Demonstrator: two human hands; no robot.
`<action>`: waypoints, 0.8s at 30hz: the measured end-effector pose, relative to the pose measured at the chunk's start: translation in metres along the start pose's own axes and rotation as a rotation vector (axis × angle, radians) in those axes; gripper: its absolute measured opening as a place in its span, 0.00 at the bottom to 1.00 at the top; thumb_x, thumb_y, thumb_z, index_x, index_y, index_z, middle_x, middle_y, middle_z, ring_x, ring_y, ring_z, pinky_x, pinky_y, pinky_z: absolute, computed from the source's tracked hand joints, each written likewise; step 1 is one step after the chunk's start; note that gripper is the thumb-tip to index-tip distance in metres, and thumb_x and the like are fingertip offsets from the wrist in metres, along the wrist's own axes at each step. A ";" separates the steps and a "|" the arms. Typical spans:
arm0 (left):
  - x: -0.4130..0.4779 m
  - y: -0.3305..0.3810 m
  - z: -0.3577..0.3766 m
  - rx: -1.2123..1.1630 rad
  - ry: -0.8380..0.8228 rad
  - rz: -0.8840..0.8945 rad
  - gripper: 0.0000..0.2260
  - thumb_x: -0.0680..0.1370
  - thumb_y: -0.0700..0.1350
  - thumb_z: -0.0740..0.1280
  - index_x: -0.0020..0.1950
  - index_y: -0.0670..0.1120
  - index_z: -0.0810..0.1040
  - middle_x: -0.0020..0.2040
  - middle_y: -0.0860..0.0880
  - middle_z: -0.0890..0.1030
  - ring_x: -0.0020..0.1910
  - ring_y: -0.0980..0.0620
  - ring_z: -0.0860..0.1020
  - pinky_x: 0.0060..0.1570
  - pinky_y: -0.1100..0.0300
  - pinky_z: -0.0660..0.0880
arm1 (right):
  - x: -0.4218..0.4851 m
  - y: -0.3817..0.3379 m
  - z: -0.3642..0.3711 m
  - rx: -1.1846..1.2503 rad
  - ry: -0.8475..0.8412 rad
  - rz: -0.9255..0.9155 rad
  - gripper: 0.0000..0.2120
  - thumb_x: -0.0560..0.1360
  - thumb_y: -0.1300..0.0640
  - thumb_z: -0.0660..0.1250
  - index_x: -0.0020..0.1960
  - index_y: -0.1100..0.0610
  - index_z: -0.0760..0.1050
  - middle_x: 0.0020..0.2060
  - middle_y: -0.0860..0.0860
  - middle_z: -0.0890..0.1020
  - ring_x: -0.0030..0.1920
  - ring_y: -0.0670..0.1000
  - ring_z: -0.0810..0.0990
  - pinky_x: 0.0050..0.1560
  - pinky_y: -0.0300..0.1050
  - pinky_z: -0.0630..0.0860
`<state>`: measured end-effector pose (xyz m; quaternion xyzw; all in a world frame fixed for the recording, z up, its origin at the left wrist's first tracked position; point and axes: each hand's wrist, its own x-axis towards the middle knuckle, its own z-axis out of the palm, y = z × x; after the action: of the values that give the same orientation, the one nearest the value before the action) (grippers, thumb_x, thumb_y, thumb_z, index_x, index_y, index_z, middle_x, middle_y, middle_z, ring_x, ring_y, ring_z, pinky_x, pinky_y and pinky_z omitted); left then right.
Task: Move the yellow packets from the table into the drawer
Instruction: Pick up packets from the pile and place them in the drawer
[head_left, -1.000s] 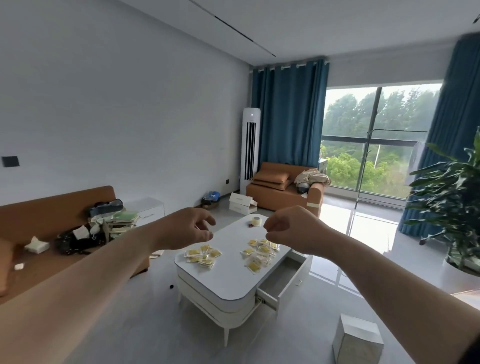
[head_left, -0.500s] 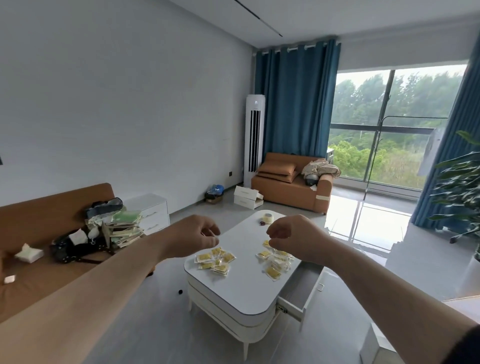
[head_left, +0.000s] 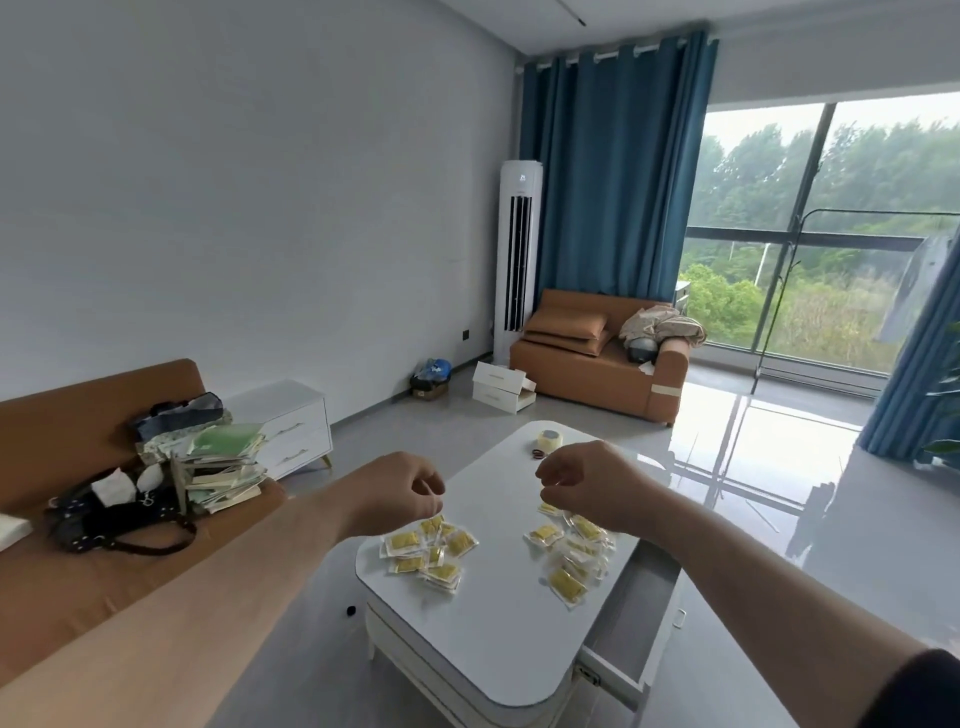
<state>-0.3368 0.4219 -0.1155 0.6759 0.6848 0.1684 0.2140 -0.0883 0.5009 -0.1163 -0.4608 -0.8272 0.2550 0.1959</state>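
Two heaps of yellow packets lie on the white coffee table (head_left: 498, 639): a left heap (head_left: 428, 553) and a right heap (head_left: 571, 556). The table's drawer (head_left: 631, 623) stands pulled out on the right side, and its inside looks bare. My left hand (head_left: 397, 493) hovers above the left heap with fingers loosely curled, holding nothing. Above the right heap my right hand (head_left: 589, 483) is held the same way, fingers loosely curled and holding nothing.
A roll of tape (head_left: 550, 440) and a small red item sit at the table's far end. An orange sofa (head_left: 78, 525) with a bag and stacked papers is at left. A white cabinet (head_left: 291, 426), boxes, an armchair (head_left: 597, 364) and a tall air conditioner stand farther back.
The view has come closer to the table and tilted down. Both hands have lowered toward the packet heaps, and their fingers have loosened slightly.
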 end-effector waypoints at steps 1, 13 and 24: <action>0.020 -0.005 -0.003 0.009 -0.004 -0.003 0.14 0.78 0.49 0.66 0.62 0.48 0.77 0.57 0.51 0.81 0.50 0.58 0.78 0.43 0.70 0.71 | 0.021 0.007 0.001 -0.004 -0.009 -0.004 0.09 0.72 0.55 0.72 0.52 0.50 0.81 0.47 0.46 0.83 0.47 0.45 0.82 0.53 0.41 0.79; 0.167 -0.078 -0.019 -0.051 -0.011 -0.088 0.13 0.78 0.49 0.67 0.61 0.49 0.77 0.52 0.54 0.79 0.47 0.61 0.76 0.40 0.72 0.69 | 0.189 0.059 0.034 0.027 -0.094 0.024 0.07 0.72 0.54 0.71 0.50 0.48 0.81 0.45 0.44 0.84 0.46 0.45 0.82 0.53 0.44 0.79; 0.333 -0.195 -0.034 -0.094 -0.122 -0.077 0.14 0.78 0.48 0.66 0.63 0.46 0.77 0.57 0.49 0.80 0.52 0.55 0.78 0.49 0.64 0.72 | 0.344 0.082 0.090 0.016 -0.119 0.111 0.10 0.72 0.55 0.71 0.54 0.52 0.82 0.45 0.44 0.83 0.48 0.47 0.82 0.56 0.46 0.79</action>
<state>-0.5188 0.7503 -0.2098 0.6474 0.6872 0.1509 0.2930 -0.2559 0.8127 -0.2060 -0.4884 -0.8085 0.2991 0.1355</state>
